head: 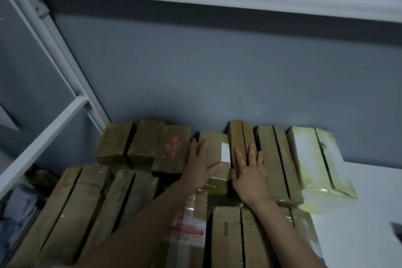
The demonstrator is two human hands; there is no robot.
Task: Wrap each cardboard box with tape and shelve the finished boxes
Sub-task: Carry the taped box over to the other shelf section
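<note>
- A brown tape-wrapped cardboard box (215, 143) lies in the back row on the white shelf (359, 202); its white label (225, 153) looks blank.
- The left hand (201, 167) lies flat on this box, fingers spread.
- The right hand (250, 175) lies flat and spread on the narrow brown box (240, 135) just right of it.
- Left of it, a brown box with red print (173, 148) is too blurred to read.
- In front of it, a box with red-and-white printed tape (189, 230) is also illegible.

Grey wall (195, 61) behind — bluish clutter (19, 209) heaped lower left.
</note>
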